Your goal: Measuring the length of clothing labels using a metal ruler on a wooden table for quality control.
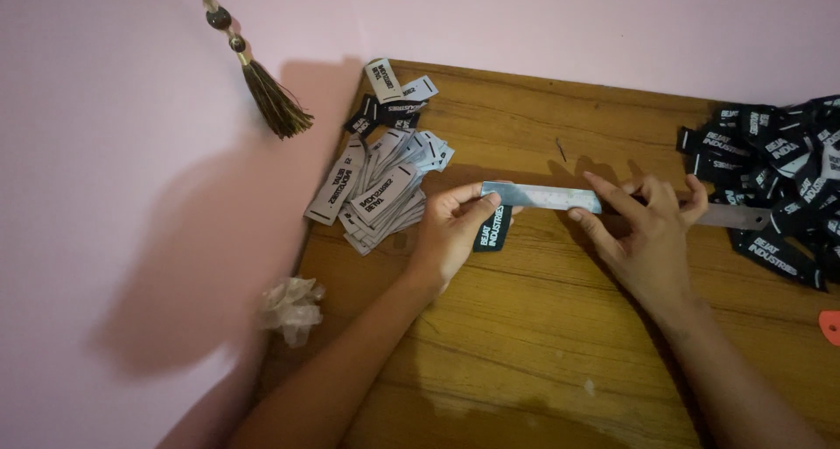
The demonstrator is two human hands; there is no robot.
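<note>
A pink surface is seen at far left, with a brown beaded tassel (271,99) hanging over it and a crumpled scrap of clear plastic (291,307) lying lower down, just beside the edge of a wooden bench (525,344). Near the bench's upper left corner, a fanned heap of grey woven labels (381,191) is spread, with a few black ones above it. Just right of the heap, the left hand (451,235) is placed; its fingers (468,206) are closed on the left end of a pale, narrow strip (541,196), and a single black label (493,228) with white lettering is pinned beneath them. The strip is held level above the bench between both hands. Its right end is pinched by the fingers of the right hand (647,230), the remaining fingers being spread. At far right, a loose pile of black labels (774,182) is heaped, and a small orange object (830,326) is cut off by the edge.
</note>
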